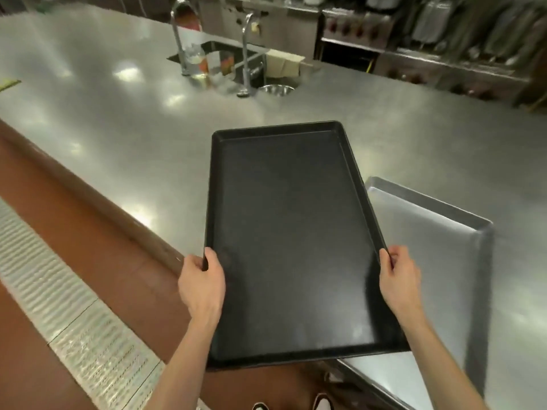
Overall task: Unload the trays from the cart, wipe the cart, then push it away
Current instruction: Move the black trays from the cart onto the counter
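I hold a large empty black tray [290,238] lengthwise in front of me, over the near part of a steel counter [124,137]. My left hand [202,284] grips its left rim near the close end. My right hand [399,279] grips the right rim opposite. A silver metal tray [438,253] lies on the counter to the right, its left edge partly under the black tray. The cart is not in view.
A sink [236,59] with two tall taps [182,37] is set into the counter's far side, a steel bowl [276,89] beside it. Cooking ranges line the back wall. A floor drain grate [68,306] runs along the brown floor at left.
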`<action>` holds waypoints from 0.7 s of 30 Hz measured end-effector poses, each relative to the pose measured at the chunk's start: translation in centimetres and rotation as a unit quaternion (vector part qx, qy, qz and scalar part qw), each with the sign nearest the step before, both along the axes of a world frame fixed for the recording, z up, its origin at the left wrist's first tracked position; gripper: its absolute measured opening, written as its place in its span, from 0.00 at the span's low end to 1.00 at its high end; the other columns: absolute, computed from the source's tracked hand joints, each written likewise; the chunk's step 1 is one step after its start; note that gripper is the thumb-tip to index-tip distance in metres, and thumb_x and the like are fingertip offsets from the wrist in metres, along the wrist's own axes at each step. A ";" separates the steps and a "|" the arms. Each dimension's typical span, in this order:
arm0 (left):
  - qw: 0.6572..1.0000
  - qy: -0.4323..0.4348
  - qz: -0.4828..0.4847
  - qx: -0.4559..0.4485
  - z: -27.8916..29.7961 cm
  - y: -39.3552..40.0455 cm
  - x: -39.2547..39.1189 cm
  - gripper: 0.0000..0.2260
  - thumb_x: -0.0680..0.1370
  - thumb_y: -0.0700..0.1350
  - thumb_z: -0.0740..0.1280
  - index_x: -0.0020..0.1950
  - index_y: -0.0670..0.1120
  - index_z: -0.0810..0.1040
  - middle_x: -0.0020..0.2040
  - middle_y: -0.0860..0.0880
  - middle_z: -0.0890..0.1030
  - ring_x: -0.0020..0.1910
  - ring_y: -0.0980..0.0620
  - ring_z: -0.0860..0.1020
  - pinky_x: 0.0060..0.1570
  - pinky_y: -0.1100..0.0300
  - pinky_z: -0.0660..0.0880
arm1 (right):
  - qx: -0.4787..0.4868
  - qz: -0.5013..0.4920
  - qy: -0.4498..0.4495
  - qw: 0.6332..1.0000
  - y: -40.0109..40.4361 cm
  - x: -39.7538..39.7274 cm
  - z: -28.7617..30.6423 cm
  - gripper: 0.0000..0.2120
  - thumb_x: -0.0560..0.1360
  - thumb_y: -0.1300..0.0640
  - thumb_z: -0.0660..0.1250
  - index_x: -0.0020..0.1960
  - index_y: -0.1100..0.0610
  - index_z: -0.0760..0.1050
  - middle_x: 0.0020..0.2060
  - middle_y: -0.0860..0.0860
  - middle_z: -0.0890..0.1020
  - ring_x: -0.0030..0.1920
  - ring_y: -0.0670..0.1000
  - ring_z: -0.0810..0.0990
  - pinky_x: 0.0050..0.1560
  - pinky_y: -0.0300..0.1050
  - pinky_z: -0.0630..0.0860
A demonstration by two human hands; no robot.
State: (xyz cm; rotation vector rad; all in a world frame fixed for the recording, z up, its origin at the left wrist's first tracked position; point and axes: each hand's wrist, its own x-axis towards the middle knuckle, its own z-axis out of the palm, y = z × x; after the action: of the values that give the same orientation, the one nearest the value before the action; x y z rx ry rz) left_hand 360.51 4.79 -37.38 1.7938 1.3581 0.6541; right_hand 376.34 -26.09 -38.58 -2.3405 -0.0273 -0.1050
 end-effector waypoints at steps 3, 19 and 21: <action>0.998 0.003 -0.066 -0.011 -1.0 -2.2 3.5 0.16 0.83 0.56 0.60 0.47 0.44 0.75 0.39 0.50 0.77 0.43 0.45 0.75 0.49 0.52 0.69 | 0.001 -0.065 -0.015 0.998 -4.4 -1.5 -1.1 0.06 0.84 0.58 0.62 0.49 0.58 0.71 0.38 0.55 0.78 0.40 0.63 0.77 0.41 0.49 0.65; 0.959 0.050 -0.278 -0.029 -8.4 -14.8 13.5 0.17 0.81 0.56 0.66 0.45 0.43 0.76 0.39 0.46 0.79 0.47 0.37 0.81 0.47 0.50 0.73 | -0.027 -0.263 0.020 0.964 -19.3 -7.4 -7.0 0.07 0.84 0.58 0.61 0.47 0.57 0.71 0.37 0.52 0.78 0.36 0.55 0.76 0.38 0.51 0.70; 0.955 0.060 -0.289 -0.018 -9.0 -15.5 14.3 0.17 0.80 0.57 0.67 0.45 0.43 0.76 0.40 0.45 0.81 0.46 0.37 0.81 0.47 0.50 0.75 | -0.032 -0.273 0.030 0.961 -20.0 -7.6 -7.9 0.07 0.84 0.56 0.61 0.48 0.57 0.71 0.38 0.52 0.78 0.37 0.56 0.76 0.40 0.53 0.74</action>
State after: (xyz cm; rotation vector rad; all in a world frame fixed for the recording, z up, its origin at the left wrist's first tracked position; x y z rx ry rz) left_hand 374.79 -10.68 -46.35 2.0914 0.8355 0.2037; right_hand 368.77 -46.08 -46.43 -2.3522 0.6566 -0.3080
